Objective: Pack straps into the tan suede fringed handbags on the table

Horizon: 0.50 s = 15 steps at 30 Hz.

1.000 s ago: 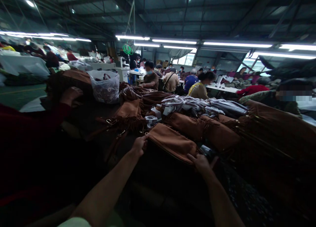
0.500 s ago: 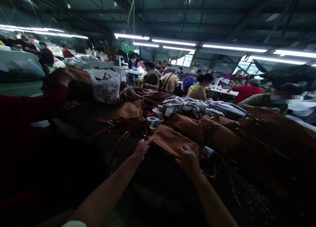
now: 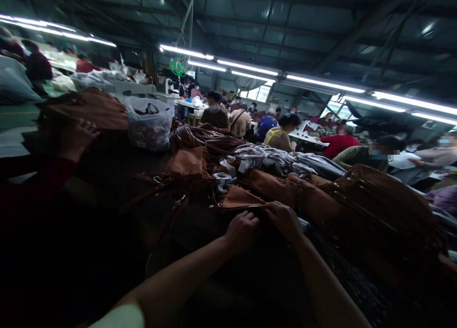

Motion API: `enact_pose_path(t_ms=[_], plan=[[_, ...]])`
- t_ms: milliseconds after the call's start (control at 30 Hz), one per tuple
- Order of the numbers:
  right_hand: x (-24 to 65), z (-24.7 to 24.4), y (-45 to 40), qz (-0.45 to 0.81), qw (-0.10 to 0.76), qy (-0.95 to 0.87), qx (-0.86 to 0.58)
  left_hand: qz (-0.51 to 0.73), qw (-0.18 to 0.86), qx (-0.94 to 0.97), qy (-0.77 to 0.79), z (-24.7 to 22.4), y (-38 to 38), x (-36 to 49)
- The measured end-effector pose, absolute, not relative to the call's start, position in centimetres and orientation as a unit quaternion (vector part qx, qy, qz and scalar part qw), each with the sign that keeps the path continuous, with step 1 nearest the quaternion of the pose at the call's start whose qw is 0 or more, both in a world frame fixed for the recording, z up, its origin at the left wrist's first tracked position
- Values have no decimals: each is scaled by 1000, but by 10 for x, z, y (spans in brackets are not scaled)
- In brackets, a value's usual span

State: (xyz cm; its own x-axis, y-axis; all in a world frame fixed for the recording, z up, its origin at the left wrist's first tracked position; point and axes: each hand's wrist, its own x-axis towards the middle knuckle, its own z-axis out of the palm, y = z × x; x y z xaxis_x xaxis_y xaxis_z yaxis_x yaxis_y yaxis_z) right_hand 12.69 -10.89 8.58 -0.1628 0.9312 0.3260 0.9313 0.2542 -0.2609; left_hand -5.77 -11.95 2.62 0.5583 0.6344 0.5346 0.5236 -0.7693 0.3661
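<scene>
1. The left hand (image 3: 243, 232) is curled closed, its fingers at the near edge of a tan suede pouch (image 3: 243, 199). The pictures do not settle whether it grips the suede.
2. The right hand (image 3: 283, 221) is clenched on that same edge, just beside the left hand, pinching the suede near a gold-toned zip (image 3: 243, 206).
3. The pouch lies flat directly ahead of both hands on a dark worktop (image 3: 107, 194).
4. Just beyond the pouch and to the left of the hands sits a fringed suede bag (image 3: 186, 161). Farther left lies a brown strap with a brass buckle (image 3: 160, 180).
5. Beyond the hands lies a heap of grey fabric (image 3: 282, 159).
6. To the right of the right hand, a large brown bag (image 3: 378, 204) rises from the pile.
7. Well left of the hands, a clear plastic sack (image 3: 150, 125) stands on the worktop. Nearer the left edge, a co-worker's hand (image 3: 78, 138) in a dark red sleeve reaches up beside a brown bag (image 3: 84, 109).
</scene>
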Motion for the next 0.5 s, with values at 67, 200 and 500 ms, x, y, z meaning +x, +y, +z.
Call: enact_pose_path(t_ms=[67, 200, 500], plan=[[129, 87, -110, 13, 205, -760, -617, 310, 68, 887, 335, 12, -101, -41], [134, 82, -117, 14, 135, -778, -613, 249, 52, 900, 354, -3, -71, -32], [142, 74, -110, 2, 130, -730, -671, 354, 77, 897, 255, 2, -83, -40]])
